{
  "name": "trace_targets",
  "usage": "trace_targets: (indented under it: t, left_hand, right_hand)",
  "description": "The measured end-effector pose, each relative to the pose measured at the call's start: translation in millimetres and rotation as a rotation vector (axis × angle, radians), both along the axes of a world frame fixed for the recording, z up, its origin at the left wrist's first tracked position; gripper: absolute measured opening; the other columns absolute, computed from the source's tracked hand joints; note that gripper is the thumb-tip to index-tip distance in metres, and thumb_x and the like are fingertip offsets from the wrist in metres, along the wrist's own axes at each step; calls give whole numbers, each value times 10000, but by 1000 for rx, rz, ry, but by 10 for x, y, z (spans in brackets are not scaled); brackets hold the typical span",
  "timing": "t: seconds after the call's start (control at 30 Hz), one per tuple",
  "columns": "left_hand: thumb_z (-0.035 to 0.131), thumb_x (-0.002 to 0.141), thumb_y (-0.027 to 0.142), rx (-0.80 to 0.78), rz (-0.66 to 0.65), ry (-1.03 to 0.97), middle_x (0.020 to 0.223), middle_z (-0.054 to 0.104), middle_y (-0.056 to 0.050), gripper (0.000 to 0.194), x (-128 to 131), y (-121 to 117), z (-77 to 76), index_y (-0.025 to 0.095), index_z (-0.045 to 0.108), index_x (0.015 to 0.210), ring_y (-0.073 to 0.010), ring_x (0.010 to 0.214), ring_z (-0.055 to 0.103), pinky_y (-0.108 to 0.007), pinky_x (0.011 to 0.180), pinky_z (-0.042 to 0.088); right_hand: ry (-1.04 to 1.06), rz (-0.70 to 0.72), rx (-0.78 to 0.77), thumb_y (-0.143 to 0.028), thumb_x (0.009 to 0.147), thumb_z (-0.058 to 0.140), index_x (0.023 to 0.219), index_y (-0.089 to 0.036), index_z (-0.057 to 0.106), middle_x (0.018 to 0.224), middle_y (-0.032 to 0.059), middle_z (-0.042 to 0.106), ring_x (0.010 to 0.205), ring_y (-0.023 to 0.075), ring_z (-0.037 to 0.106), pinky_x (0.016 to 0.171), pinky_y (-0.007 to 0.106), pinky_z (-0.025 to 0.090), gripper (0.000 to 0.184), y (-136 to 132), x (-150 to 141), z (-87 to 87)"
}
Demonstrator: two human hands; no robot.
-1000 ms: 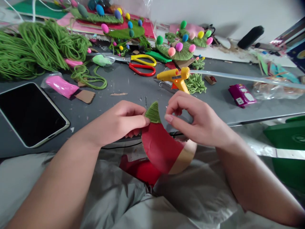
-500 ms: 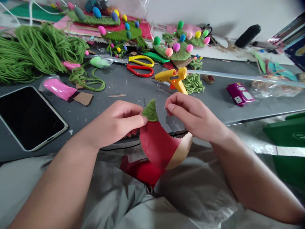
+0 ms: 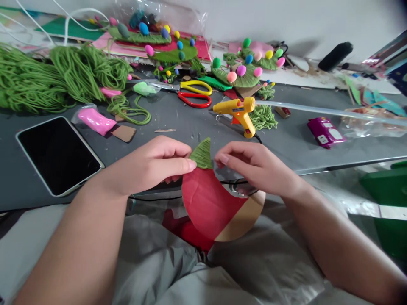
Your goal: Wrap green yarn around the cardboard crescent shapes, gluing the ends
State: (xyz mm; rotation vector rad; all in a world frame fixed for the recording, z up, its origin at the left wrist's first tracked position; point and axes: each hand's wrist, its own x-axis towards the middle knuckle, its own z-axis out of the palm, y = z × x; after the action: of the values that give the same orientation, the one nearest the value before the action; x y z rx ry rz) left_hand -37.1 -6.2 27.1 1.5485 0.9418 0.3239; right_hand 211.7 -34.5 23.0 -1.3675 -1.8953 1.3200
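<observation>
A crescent-shaped cardboard piece (image 3: 206,199), red over most of its face and bare tan at the lower right, hangs over my lap. Green yarn (image 3: 202,155) is wrapped round its pointed upper tip. My left hand (image 3: 162,161) pinches the piece at its left edge, thumb in front, just where the yarn meets the red. Just right of the tip, apart from it, my right hand (image 3: 251,163) has its thumb and fingertips pressed together. Whatever they hold, perhaps a strand, is too small to make out.
Beyond my hands lie a yellow glue gun (image 3: 237,111), scissors (image 3: 194,93) and a heap of green yarn (image 3: 85,72). A tablet (image 3: 60,154) lies at left, a purple packet (image 3: 326,132) at right. Yarn-wrapped pieces with coloured balls (image 3: 240,75) stand at the back.
My right hand has moved down and left, closer to the yarn-wrapped tip. The crescent has turned to show more of its face. My left hand keeps its hold; the view has shifted slightly.
</observation>
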Motion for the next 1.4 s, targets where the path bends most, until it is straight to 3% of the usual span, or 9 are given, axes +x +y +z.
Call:
trace_targets:
  t: [0.07,0.17,0.3,0.53,0.83,1.1,1.4]
  left_hand:
    - [598,891,347,22,14,-5,562,456,28,336,-5,10,-4,186,550,601,-103,533,410,-228,480,313]
    - [604,896,348,46,56,0,561,481,31,342,5,21,-15,190,543,599,-105,535,442,-225,479,329]
    - [615,912,387,61,93,9,575,502,33,354,12,26,-41,195,566,618,-112,557,471,-228,498,359]
    - [579,948,387,64,94,-59,602,558,28,366,-19,52,-91,203,589,631,-129,604,540,-243,582,438]
    - [655,894,398,103,141,114,542,531,31,362,110,14,-76,194,585,605,-111,537,482,-247,491,347]
    - [678,878,439,90,164,117,518,495,35,418,136,17,-104,189,535,575,-104,522,432,-250,470,285]
    - [665,876,447,105,172,98,510,484,27,448,167,-4,-88,187,522,540,-105,506,449,-231,458,310]
  right_hand:
    - [76,88,-135,-423,1016,486,1016,-184,663,999,36,676,879,150,612,761,259,479,298,2,24,48]
    - [59,223,-276,-451,1017,483,960,-188,630,846,-3,609,752,119,536,664,239,442,307,-28,30,95]
    - [-47,238,-170,-442,978,580,872,-199,544,685,-61,458,634,90,382,556,224,346,268,-53,-2,64]
    - [-143,234,-103,-471,1001,528,891,-201,559,703,-59,515,647,86,423,578,226,358,293,-26,-5,25]
    - [-223,230,-37,-439,1016,489,880,-201,582,711,-51,561,639,86,434,577,233,349,289,-56,-1,37]
    - [-251,232,-25,-421,1016,481,869,-195,587,718,-38,555,642,97,427,574,247,331,290,-64,17,67]
    - [-244,248,-18,-407,1018,474,885,-189,604,726,-23,566,647,107,437,581,259,323,287,-61,31,73]
